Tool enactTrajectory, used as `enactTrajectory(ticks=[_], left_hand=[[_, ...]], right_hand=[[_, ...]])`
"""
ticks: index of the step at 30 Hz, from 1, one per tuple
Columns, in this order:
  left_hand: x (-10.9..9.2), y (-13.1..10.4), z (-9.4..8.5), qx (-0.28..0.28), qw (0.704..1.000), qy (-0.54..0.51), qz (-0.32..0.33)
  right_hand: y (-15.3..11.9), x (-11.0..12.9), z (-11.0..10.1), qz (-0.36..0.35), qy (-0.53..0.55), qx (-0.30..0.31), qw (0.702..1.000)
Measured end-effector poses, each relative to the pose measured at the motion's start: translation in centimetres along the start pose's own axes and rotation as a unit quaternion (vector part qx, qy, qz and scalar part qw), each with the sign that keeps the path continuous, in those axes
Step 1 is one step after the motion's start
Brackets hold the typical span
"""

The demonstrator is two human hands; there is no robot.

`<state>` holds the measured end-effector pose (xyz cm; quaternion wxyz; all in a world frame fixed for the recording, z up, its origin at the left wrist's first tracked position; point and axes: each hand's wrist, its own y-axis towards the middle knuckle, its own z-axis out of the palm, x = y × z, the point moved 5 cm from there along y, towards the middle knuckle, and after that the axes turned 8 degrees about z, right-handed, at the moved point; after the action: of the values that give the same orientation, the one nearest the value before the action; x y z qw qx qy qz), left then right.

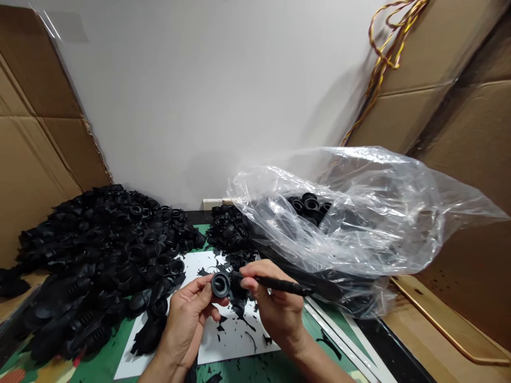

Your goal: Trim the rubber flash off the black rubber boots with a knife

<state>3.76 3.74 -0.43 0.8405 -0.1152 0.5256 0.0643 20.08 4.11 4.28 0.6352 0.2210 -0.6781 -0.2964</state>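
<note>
Left hand (191, 314) — pinching a ribbed, round black rubbery part (221, 285).

Left hand (187, 308): fingers covering left edge of black ring (221, 285). Right hand (275, 303): fingers hiding front end of black tool (281, 285); rear end blending into dark background. Bottom edge cutting off both forearms and white strips (343, 340). Clear bag (383, 229) obscuring most of black rings inside (311, 203). Left pile (99, 250): pieces overlapping, hiding one another, nearest ones blurring. Scraps on white sheet (211, 340) showing too small for exact shapes. Top edge cropping twisted wires (379, 69); right edge cropping gold-rimmed panel (451, 324).
</note>
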Motion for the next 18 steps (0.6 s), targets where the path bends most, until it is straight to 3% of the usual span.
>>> enactTrajectory(ticks=[3,7,10,14,18], left_hand=[[0.0,0.1,-0.1,-0.003,1.000,-0.005,-0.001],[0.0,0.1,0.2,0.007,1.000,-0.015,-0.005],[0.1,0.1,0.3,0.020,1.000,-0.018,-0.005],[0.3,0.1,0.3,0.041,0.999,-0.024,-0.005],[0.5,0.1,0.2,0.028,0.999,-0.025,-0.019]], right_hand=[[0.5,-0.9,-0.6,0.047,-0.034,-0.019,0.998],[0.7,-2.4,-0.2,0.194,0.000,0.031,0.980],[0.1,-3.4,0.8,0.301,0.040,0.076,0.950],[-1.0,-4.0,2.6,0.365,0.048,0.153,0.917],[-2.2,-4.5,4.1,0.483,0.160,0.195,0.839]])
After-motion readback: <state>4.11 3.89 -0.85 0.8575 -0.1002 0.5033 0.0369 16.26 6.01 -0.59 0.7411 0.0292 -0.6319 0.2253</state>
